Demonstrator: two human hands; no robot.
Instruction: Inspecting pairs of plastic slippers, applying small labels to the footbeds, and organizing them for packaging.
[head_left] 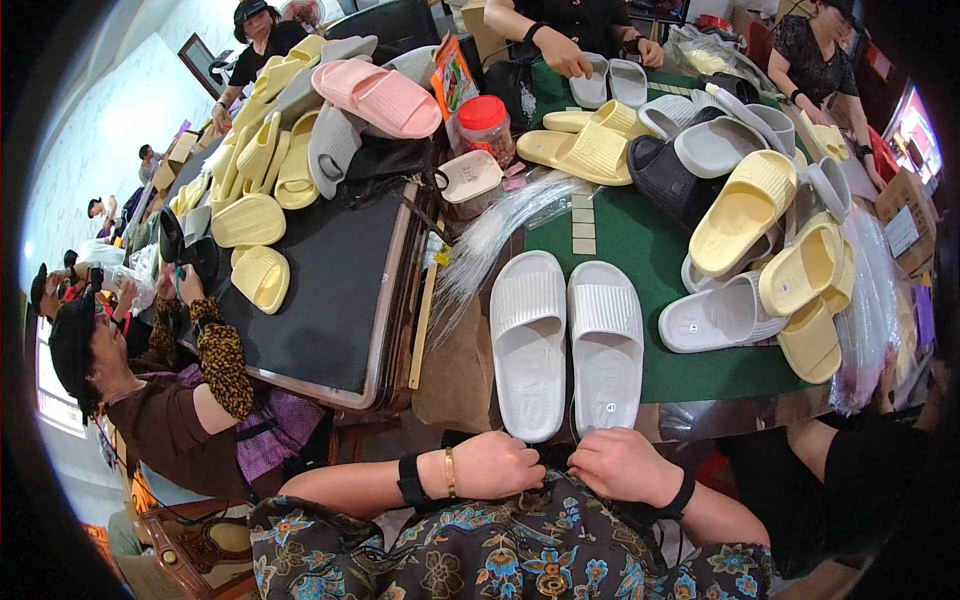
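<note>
Two pale grey, open-toed slippers with ribbed straps lay side by side on a green cloth-topped table (690,375), soles down, toes pointing away from the wearer and heels at the near edge. The left slipper (530,380) sat just beside the right slipper (606,345), with a narrow gap between them; the right one bore a small round white sticker near its heel.

The wearer's left hand (492,465) was curled closed just by the left heel, and the right hand (632,467) was likewise curled at the right heel. The fingertips were mostly tucked from view, so whether they pinched anything could not be told.

The slippers looked to be moulded foam or soft plastic: probably light, springy and hard to break, with thick soles that would bend under pressure. The smooth sides might slip a little; the fine ribbing on strap and footbed should give more grip. The arched strap seemed the surest hold, with thumb above and fingers inside, or else the thick heel rim.

Beyond the left slipper spread a fan of thin, clear plastic strips (500,240). To the right rose a loose heap of pale yellow slippers (745,215), mixed with grey and black ones. Across the table, a co-worker's hand (563,52) was at another grey pair (628,85).
</note>
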